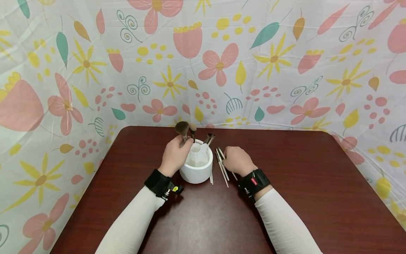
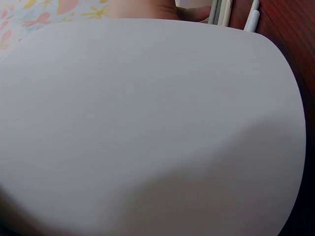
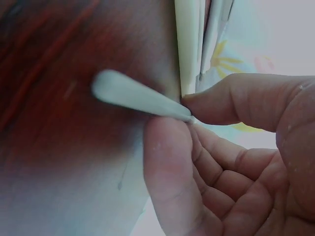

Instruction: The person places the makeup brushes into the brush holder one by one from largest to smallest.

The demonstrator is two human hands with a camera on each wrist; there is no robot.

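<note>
White sleeve [image 1: 128, 225] nearest, head cam: L hand [image 1: 176, 155] curled by white cup [image 1: 196, 175] & big brush [image 1: 182, 127], can't tell if gripping. R hand [image 1: 238, 161] by pale sticks [image 1: 223, 174] on brown tbl [image 1: 203, 225], R of cup. L wrist cam: mostly cup, w/ sticks behind. R wrist cam: thin stick [image 3: 135, 94] pinched, thumb to finger, almost no gap. Prob. pick-up step; calls for tight pinch, then lift.

Smooth, plastic-looking brush holder [image 1: 195, 174] on glossy, wood-grained tabletop [image 1: 204, 225].
Fluffy-bristled makeup brushes [image 1: 182, 127]; lightly creased cloth backdrop [image 1: 219, 67].
</note>
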